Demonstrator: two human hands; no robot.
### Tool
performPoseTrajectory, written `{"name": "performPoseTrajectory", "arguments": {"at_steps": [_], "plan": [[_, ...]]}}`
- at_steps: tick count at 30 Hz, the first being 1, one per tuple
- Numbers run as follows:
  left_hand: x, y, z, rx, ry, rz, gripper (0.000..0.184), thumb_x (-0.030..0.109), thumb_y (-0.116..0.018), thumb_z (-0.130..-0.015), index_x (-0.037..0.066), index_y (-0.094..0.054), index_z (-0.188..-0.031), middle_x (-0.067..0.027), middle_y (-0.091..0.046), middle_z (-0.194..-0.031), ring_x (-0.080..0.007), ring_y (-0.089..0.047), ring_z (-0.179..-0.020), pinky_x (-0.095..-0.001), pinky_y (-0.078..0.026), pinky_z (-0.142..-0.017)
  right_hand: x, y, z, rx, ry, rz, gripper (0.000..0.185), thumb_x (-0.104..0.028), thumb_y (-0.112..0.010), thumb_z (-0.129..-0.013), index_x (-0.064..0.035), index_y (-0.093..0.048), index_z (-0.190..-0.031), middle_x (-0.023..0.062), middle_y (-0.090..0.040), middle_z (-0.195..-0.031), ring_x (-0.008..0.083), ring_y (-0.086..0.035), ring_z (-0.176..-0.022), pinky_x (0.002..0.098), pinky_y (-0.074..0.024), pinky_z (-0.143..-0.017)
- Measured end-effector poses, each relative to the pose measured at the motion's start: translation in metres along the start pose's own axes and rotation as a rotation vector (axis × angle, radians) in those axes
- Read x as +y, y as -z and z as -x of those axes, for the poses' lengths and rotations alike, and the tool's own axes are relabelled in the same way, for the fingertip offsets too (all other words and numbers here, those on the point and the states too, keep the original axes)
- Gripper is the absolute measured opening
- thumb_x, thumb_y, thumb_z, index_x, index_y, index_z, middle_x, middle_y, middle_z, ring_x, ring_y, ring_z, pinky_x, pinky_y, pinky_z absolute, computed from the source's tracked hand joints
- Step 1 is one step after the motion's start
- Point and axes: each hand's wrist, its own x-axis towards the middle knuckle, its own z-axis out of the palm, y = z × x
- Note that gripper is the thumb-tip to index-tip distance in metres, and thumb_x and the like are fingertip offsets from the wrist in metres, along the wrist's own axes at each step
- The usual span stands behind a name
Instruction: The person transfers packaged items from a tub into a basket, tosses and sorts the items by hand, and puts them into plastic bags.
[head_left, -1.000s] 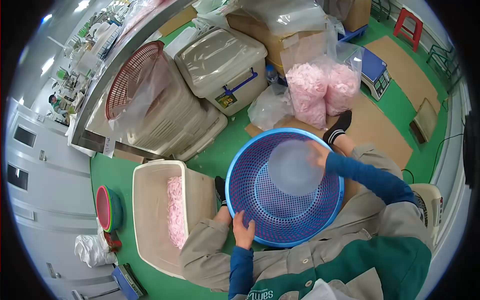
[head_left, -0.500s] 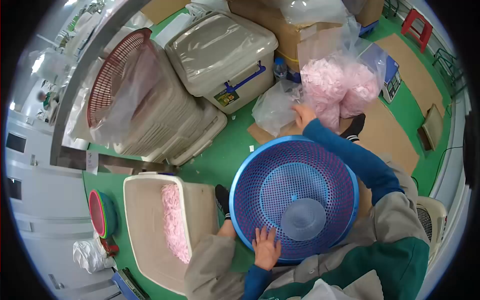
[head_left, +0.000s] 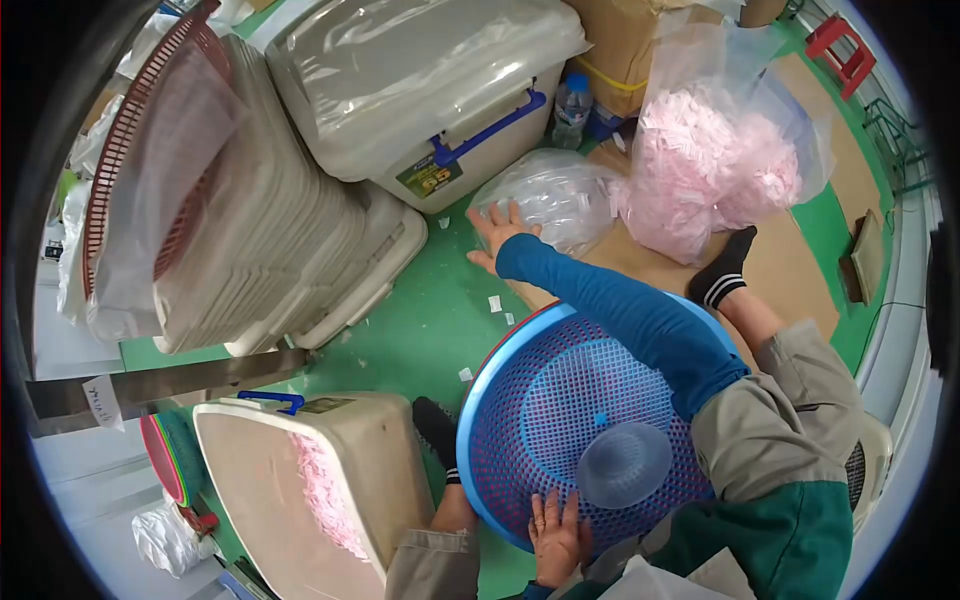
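Note:
A blue perforated basket (head_left: pixel 560 430) stands between the person's legs, with a translucent round bowl (head_left: pixel 625 464) lying inside it. My left hand (head_left: pixel 559 538) rests at the basket's near edge, fingers spread, holding nothing. My right hand (head_left: pixel 500 236) reaches over the far side of the basket, its fingers apart beside a clear plastic bag (head_left: pixel 565 198). Whether it touches the bag I cannot tell. Bags of pink pieces (head_left: pixel 685 165) stand right of the clear bag. At the left, a beige tub (head_left: pixel 250 470) holds more pink pieces (head_left: pixel 328 492).
A lidded storage box (head_left: pixel 420 90) is at the back, beside a water bottle (head_left: pixel 572 112). Stacked beige lids (head_left: pixel 270 200) and a red-brown basket (head_left: pixel 97 215) stand at the left. A red stool (head_left: pixel 842 55) is at the far right.
The bowl has been let go and lies in the basket. My right hand has moved out of the basket, past its far rim, and left along the clear bag. The view has shifted forward.

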Motion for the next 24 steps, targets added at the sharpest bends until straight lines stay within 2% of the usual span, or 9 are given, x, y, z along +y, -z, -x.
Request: {"name": "performPoseTrajectory", "arguments": {"at_steps": [4, 5, 7, 8, 10, 12, 17, 20, 24], "plan": [[-0.008, -0.008, 0.000, 0.009, -0.015, 0.017, 0.053, 0.032, -0.057, -0.079, 0.016, -0.046, -0.128, -0.0163, -0.036, -0.136, -0.0439, -0.026, -0.128, -0.0569, -0.034, -0.092, 0.006, 0.014, 0.019, -0.002, 0.070, 0.187, 0.075, -0.042, -0.058, -0.080, -0.0229, -0.021, -0.141, 0.0150, -0.026, -0.144, 0.0452, -0.021, -0.130, 0.0646, -0.0249, -0.094], [-0.009, -0.010, 0.001, 0.022, -0.033, 0.028, 0.053, 0.031, -0.057, -0.078, 0.016, -0.046, -0.128, -0.0166, -0.036, -0.136, -0.0442, -0.026, -0.128, -0.0562, -0.034, -0.092, 0.009, 0.011, 0.028, 0.193, 0.124, 0.239, 0.062, -0.033, -0.060, -0.079, -0.0185, -0.035, -0.134, 0.0151, -0.042, -0.132, 0.0418, -0.036, -0.122, 0.0600, -0.0269, -0.095], [-0.008, -0.013, 0.001, -0.047, 0.003, -0.064, 0.053, 0.030, -0.058, -0.078, 0.015, -0.046, -0.128, -0.0176, -0.036, -0.136, -0.0445, -0.027, -0.128, -0.0547, -0.035, -0.092, 0.020, 0.029, 0.046, 0.237, 0.230, 0.108, 0.046, -0.027, -0.060, -0.076, -0.0161, -0.049, -0.119, 0.0114, -0.053, -0.117, 0.0350, -0.046, -0.113, 0.0572, -0.0303, -0.092], [-0.006, -0.009, 0.000, -0.030, -0.005, -0.057, 0.054, 0.030, -0.058, -0.078, 0.015, -0.046, -0.128, -0.0182, -0.036, -0.135, -0.0446, -0.027, -0.127, -0.0542, -0.035, -0.093, 0.030, 0.035, 0.057, 0.388, 0.319, 0.080, 0.028, -0.021, -0.058, -0.075, -0.0140, -0.056, -0.101, 0.0084, -0.057, -0.102, 0.0299, -0.054, -0.100, 0.0513, -0.0394, -0.085], [-0.004, -0.008, 0.001, -0.009, -0.017, -0.051, 0.054, 0.030, -0.057, -0.079, 0.014, -0.045, -0.129, -0.0197, -0.036, -0.135, -0.0446, -0.027, -0.127, -0.0539, -0.035, -0.093, 0.059, 0.045, 0.070, 0.328, 0.268, 0.010, 0.022, -0.018, -0.056, -0.076, -0.0118, -0.058, -0.097, 0.0095, -0.059, -0.097, 0.0305, -0.058, -0.092, 0.0460, -0.0463, -0.076], [-0.002, -0.008, 0.001, -0.016, -0.022, -0.052, 0.054, 0.030, -0.057, -0.079, 0.014, -0.044, -0.129, -0.0194, -0.036, -0.135, -0.0444, -0.028, -0.127, -0.0538, -0.035, -0.093, 0.105, 0.046, 0.067, 0.400, 0.198, 0.061, 0.027, -0.013, -0.057, -0.076, -0.0076, -0.057, -0.103, 0.0182, -0.058, -0.094, 0.0357, -0.059, -0.082, 0.0436, -0.0491, -0.068], [0.005, -0.011, 0.002, -0.088, -0.038, -0.010, 0.055, 0.031, -0.056, -0.080, 0.015, -0.042, -0.131, -0.0180, -0.037, -0.135, -0.0426, -0.029, -0.127, -0.0535, -0.035, -0.094, 0.196, 0.015, 0.016, 0.485, -0.288, -0.017, 0.023, -0.010, -0.045, -0.083, -0.0028, -0.056, -0.102, 0.0225, -0.060, -0.092, 0.0336, -0.062, -0.083, 0.0385, -0.0521, -0.070], [0.000, -0.016, 0.002, -0.067, -0.098, 0.013, 0.054, 0.032, -0.056, -0.081, 0.016, -0.043, -0.130, -0.0177, -0.037, -0.135, -0.0416, -0.030, -0.127, -0.0532, -0.036, -0.094, 0.201, -0.006, 0.001, 0.712, -0.193, 0.456, 0.022, -0.007, -0.046, -0.082, -0.0020, -0.061, -0.097, 0.0174, -0.064, -0.089, 0.0275, -0.065, -0.084, 0.0338, -0.0536, -0.067], [0.006, -0.005, -0.002, -0.057, -0.079, 0.002, 0.051, 0.030, -0.055, -0.082, 0.016, -0.044, -0.130, -0.0174, -0.037, -0.134, -0.0411, -0.030, -0.127, -0.0528, -0.036, -0.094, 0.244, -0.056, -0.048, 0.490, -0.340, 0.318, 0.020, -0.008, -0.046, -0.082, -0.0051, -0.065, -0.088, 0.0176, -0.065, -0.086, 0.0286, -0.065, -0.082, 0.0379, -0.0534, -0.070]]}}
